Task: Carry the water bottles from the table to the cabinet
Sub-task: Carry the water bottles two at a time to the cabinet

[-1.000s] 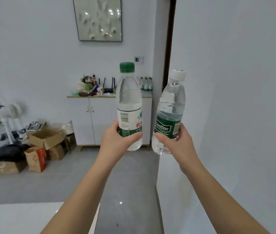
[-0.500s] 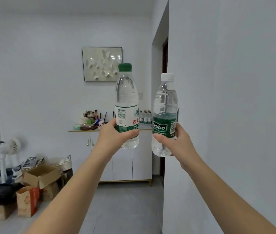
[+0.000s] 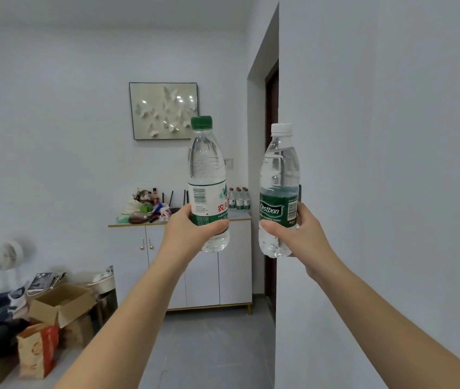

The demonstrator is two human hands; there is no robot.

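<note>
Bottles upright in both closed grips

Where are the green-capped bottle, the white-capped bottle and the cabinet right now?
green-capped bottle [image 3: 205, 167]: head view, on its clear upper body.
white-capped bottle [image 3: 279, 169]: head view, on its clear upper body.
cabinet [image 3: 233, 265]: head view, on its right-hand door, below the bottles standing on top.

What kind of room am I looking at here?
Most likely a lived-in home room: a framed butterfly picture on the wall, a white cabinet with clutter and bottles on top, and cardboard boxes on the floor.
</note>
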